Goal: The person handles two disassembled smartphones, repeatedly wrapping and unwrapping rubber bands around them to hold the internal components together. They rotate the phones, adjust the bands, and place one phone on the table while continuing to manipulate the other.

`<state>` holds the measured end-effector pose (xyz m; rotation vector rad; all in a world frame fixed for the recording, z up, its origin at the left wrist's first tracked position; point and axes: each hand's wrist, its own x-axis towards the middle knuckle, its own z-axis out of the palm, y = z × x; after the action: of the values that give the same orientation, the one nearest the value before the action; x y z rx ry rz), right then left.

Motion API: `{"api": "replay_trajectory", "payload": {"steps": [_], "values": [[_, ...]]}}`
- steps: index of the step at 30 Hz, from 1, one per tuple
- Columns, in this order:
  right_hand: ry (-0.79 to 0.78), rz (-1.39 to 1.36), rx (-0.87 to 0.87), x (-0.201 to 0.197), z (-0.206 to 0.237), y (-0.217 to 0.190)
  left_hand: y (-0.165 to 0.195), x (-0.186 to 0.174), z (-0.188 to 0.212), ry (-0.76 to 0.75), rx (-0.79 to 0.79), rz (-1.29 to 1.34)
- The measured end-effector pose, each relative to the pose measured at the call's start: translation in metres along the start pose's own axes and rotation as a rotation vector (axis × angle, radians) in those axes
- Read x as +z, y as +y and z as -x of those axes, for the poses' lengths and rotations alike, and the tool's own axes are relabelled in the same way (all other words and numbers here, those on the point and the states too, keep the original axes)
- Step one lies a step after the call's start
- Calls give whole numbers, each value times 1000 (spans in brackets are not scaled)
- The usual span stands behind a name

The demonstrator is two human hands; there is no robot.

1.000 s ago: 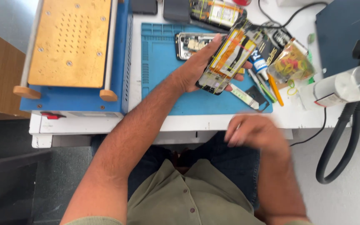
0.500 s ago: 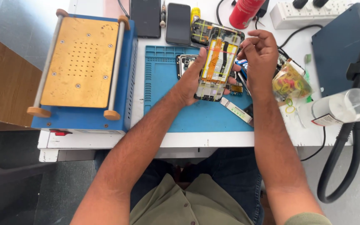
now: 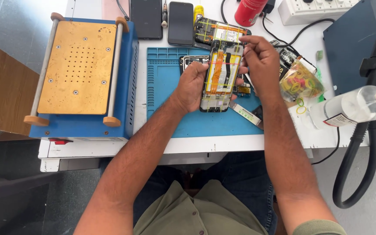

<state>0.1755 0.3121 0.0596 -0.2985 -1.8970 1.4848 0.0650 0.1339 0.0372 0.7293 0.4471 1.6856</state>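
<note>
The left hand (image 3: 193, 85) is holding an opened phone (image 3: 221, 78) from its side, above the blue mat (image 3: 166, 87). The right hand (image 3: 262, 61) is pinching the phone's top corner with its fingers closed on it. A bag of rubber bands (image 3: 301, 82) is lying just beside the right hand.

The right hand (image 3: 260, 61), which a second ago hung low over the lap below the table edge, is now up at the opened phone (image 3: 221, 76), its fingers (image 3: 245, 41) pinching at the top right corner. The left hand (image 3: 194, 85) now holds the phone upright rather than tilted.
</note>
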Motion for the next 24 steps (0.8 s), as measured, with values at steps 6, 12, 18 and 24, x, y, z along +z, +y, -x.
{"api": "replay_trajectory", "payload": {"steps": [6, 12, 18, 24], "values": [[-51, 144, -131, 7, 10, -18, -2, -5, 1, 14, -27, 56], [-72, 207, -128, 11, 14, -25, -2, -7, 1, 49, -6, 35], [-99, 250, -193, 11, 12, -20, 1, -3, 1, 116, 27, -62], [-115, 242, -181, 9, 14, -19, 3, 1, 1, 130, 26, -115]]}}
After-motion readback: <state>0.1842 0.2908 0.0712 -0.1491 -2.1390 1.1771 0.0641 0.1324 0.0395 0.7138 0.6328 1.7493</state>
